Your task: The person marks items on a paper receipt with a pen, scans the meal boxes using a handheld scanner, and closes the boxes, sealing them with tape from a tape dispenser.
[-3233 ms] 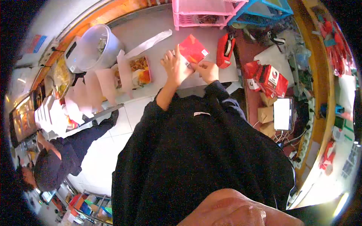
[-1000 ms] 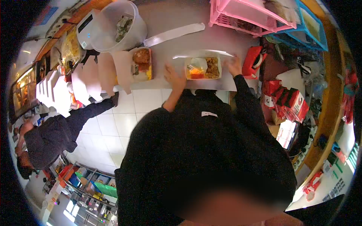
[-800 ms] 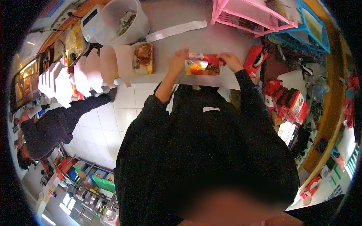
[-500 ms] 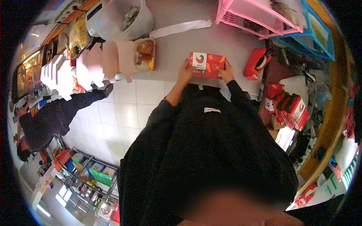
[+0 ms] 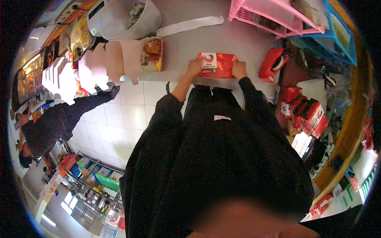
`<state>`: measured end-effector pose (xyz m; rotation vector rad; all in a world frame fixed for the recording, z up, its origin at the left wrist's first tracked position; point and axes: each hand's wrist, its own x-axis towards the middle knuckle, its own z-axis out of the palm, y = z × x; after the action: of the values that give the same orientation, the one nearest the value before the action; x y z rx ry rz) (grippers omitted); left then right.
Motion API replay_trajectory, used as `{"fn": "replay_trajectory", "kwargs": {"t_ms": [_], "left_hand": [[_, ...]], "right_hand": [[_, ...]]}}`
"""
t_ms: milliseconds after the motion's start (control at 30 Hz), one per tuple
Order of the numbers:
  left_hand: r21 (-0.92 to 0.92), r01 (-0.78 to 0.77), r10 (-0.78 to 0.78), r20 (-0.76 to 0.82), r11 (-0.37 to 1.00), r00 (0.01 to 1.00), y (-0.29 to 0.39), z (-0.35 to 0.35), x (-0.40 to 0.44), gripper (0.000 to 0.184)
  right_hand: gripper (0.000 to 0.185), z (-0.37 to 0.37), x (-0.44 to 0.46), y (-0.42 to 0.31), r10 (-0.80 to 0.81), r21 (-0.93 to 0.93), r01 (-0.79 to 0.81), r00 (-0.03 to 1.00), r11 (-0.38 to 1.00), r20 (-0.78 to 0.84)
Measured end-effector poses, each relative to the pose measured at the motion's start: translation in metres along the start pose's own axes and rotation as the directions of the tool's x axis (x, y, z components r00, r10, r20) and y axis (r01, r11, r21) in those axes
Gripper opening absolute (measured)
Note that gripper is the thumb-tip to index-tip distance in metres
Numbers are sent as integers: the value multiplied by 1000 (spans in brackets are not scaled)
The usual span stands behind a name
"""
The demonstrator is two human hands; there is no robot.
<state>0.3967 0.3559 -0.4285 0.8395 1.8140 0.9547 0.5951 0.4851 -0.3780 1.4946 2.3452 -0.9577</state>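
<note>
A closed red food box (image 5: 222,68) with a white printed label lies on the grey counter (image 5: 178,51), close to its front edge. My left hand (image 5: 194,67) grips the left end, its fingers reaching over the lid beside the label. At the right end, my right hand (image 5: 239,68) is closed round the box's edge; its fingertips are partly hidden. To the left stands an open food box (image 5: 152,55) with browned food and several smaller portions inside.
Several open box flaps (image 5: 107,63) stand in a row at left. Behind are a clear tub (image 5: 147,23), a white strip (image 5: 190,26) and a pink basket (image 5: 270,18). A red tape dispenser (image 5: 272,65) sits right, near stacked red boxes (image 5: 309,113). Another person (image 5: 51,127) is at far left.
My left hand has moved from the box's left side further over its top. My right hand has shifted onto the right end. The box stays about where it was.
</note>
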Motion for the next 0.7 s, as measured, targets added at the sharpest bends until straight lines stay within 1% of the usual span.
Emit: {"fn": "replay_trajectory", "kwargs": {"t_ms": [33,67,100,133,167,200,233,267,300,333,367,400,433,467,533,567,600,667,700], "left_hand": [[226,-160,176,-52,961,983,-14,12,-2,30],[574,-192,330,-146,796,932,7,14,-16,33],[636,-205,283,-22,744,959,23,5,-24,42],[640,-210,285,-16,739,958,29,1,-16,42],[540,-281,436,-184,793,881,30,1,-10,48],[440,-364,533,-361,821,765,36,0,-15,56],[439,-370,538,-361,819,762,44,-10,-11,56],[563,-526,636,1,638,772,67,-30,-14,63],[586,-687,610,372,430,700,77,-40,-20,72],[577,-691,605,382,435,699,74,-39,-23,72],[473,-768,636,443,432,632,70,-38,-18,77],[366,-833,674,491,415,552,70,-38,-8,84],[392,-830,605,568,397,558,68,-36,-4,74],[390,-834,615,564,391,552,69,-33,-3,74],[470,-868,745,520,158,417,66,-30,-11,61],[465,-874,636,634,140,439,65,-31,-14,53],[463,-876,633,639,136,436,63,-31,-17,53],[485,-873,639,654,57,405,62,-27,-25,54],[484,-870,597,673,91,437,62,-27,-28,59]], "right_hand": [[50,-1,-17,-24,119,-32,-124,984,992,-131],[50,5,-20,-23,131,-27,-135,984,990,-119],[52,10,-25,-22,148,33,-144,970,989,-193],[54,11,-19,-21,159,93,-138,947,986,-279],[56,19,-15,-13,108,58,-94,938,994,-331],[56,16,-25,-11,120,61,-106,940,992,-320],[67,3,-22,-10,-134,-140,88,925,986,-357],[81,-16,-20,-15,-382,-342,265,859,902,-342],[103,-36,-31,-30,-474,-336,412,872,847,-123],[103,-37,-38,-36,-461,-330,403,879,853,-120],[110,-38,-39,-40,-467,-352,448,883,822,34],[117,-43,-34,-43,-465,-372,497,867,784,179],[110,-35,-22,-30,-571,-232,580,813,781,115],[110,-35,-21,-28,-571,-244,579,814,778,110],[90,-33,-22,-24,-728,-283,713,682,642,67],[81,-30,-26,-22,-722,-278,713,686,643,88],[81,-28,-29,-19,-721,-277,711,688,647,82],[79,-28,-34,-15,-737,-300,733,664,610,125],[76,-29,-36,-16,-735,-344,741,655,577,175]]}}
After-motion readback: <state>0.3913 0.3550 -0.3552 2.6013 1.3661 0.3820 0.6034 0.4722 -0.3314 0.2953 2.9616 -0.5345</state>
